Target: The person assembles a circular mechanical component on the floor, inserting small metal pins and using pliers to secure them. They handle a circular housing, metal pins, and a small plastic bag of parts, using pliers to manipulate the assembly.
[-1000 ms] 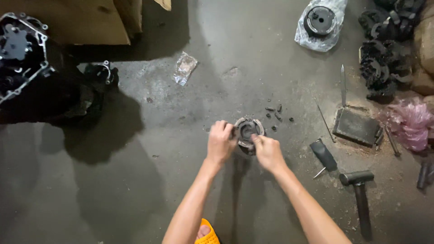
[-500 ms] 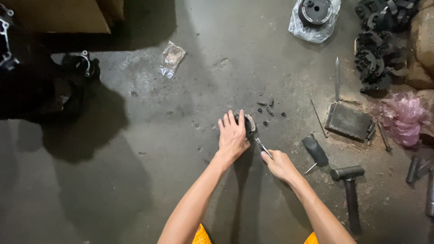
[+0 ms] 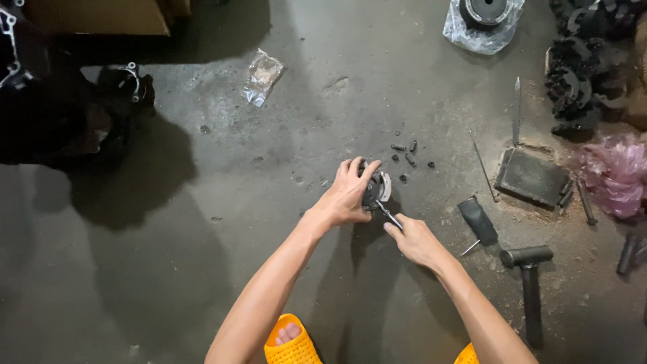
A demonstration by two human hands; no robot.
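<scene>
Hands of one person work over a stained, gritty concrete floor [image 3: 202, 222], seen from above. The left hand [image 3: 347, 192] lies spread over a round metal part [image 3: 375, 189], dark with a pale silvery rim, fingers curled around its top and left side to clamp it against the floor. The right hand [image 3: 416, 241], just below and right of the part, is closed around a thin metal tool [image 3: 389, 217] whose dark tip meets the part's lower edge; the tool's exact kind cannot be told.

Just above and right of the part lie about six small dark bolts [image 3: 408, 154], scattered loosely. Farther right of the part are a black-handled screwdriver [image 3: 477, 222], a hammer [image 3: 529, 283] with a dark cylindrical head, and a flat, dusty rectangular block [image 3: 532, 176]. A crumpled pink plastic bag [image 3: 617, 174] sits beyond the block. Up and left of the part lies a small, clear, wrinkled plastic bag [image 3: 261, 76]. Below the part, two orange perforated slippers [image 3: 291, 342] show at the bottom edge.
</scene>
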